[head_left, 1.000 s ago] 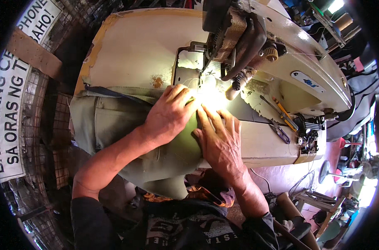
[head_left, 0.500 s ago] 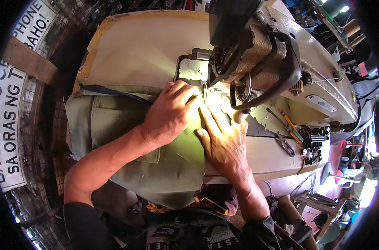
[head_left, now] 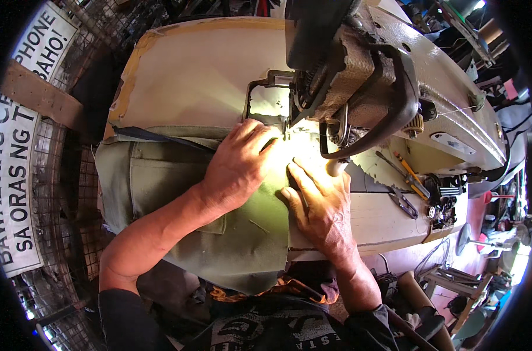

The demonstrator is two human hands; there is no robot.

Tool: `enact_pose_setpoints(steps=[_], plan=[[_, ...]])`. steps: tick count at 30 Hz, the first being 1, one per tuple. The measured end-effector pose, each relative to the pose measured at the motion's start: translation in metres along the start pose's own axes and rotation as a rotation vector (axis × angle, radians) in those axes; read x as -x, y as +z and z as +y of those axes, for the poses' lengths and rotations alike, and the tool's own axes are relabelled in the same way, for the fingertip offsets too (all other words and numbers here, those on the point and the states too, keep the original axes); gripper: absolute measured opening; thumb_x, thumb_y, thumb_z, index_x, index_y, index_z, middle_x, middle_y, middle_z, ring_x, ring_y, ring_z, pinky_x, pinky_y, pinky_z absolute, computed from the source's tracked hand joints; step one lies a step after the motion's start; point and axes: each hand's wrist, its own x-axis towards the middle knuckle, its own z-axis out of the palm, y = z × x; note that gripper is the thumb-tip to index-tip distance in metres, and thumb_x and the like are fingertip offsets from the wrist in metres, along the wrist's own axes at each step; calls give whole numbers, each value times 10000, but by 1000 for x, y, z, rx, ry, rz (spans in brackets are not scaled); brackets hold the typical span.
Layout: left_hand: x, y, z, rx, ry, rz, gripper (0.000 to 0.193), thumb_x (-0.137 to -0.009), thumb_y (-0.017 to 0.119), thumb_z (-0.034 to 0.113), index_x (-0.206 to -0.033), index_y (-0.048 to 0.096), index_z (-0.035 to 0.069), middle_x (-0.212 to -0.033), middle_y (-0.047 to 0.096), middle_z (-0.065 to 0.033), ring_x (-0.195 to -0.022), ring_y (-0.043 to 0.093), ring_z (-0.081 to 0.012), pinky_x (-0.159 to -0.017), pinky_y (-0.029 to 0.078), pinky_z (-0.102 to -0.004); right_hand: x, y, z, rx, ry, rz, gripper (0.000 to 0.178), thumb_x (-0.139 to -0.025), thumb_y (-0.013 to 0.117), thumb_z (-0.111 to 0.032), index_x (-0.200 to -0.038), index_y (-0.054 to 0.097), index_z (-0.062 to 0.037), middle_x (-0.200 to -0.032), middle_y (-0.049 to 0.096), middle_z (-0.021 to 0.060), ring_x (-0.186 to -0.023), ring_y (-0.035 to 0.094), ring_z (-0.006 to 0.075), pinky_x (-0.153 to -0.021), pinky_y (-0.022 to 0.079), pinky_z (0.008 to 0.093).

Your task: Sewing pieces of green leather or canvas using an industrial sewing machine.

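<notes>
Olive-green fabric [head_left: 260, 234] with a stitched pocket-like panel lies under the sewing machine [head_left: 348, 73] and hangs over the table's near edge. My left hand [head_left: 237, 167] rests on it with bent fingers, thumb and index finger closed on the cloth just left of the needle area. Glare hides the exact fingertip contact. To the right, my right hand [head_left: 321, 205] lies flat, fingers stretched toward the needle, at the fabric's right edge. A dark strip [head_left: 166, 139] runs along the fabric's far edge.
The pale worktable [head_left: 201, 70] has a tape-edged border. Small snips [head_left: 403, 205] and a yellow-and-black tool [head_left: 415, 181] lie to the right, beside a metal winder mechanism [head_left: 444, 202]. A curved dark bar [head_left: 395, 128] overhangs my right hand. Wire mesh [head_left: 61, 146] stands at left.
My right hand has drawn back slightly toward me, away from the needle. My left hand keeps nearly the same place on the fabric. The whole view has shifted a little.
</notes>
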Motion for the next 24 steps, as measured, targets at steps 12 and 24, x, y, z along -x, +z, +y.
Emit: enact_pose_setpoints(steps=[12,24], plan=[[-9,-12,-5,4,-45,-30,249,-759,631,92,-1001,688,90,-1096,592,-99,-1088,550,-275,-948,450,-389,-5,-1,-9,77,-59,-80,461,-861,642,-123,-1305,579,-18,-1352,580,146,-1268,508,327,-1058,370,471],[-3,-15,-13,46,42,-201,349,-822,612,73,-1161,663,9,-1278,620,-161,-1236,566,-334,-1049,457,-438,-7,0,-9,109,-99,-46,480,-850,648,-171,-1300,584,-13,-1246,616,150,-1088,545,327,-988,397,446]])
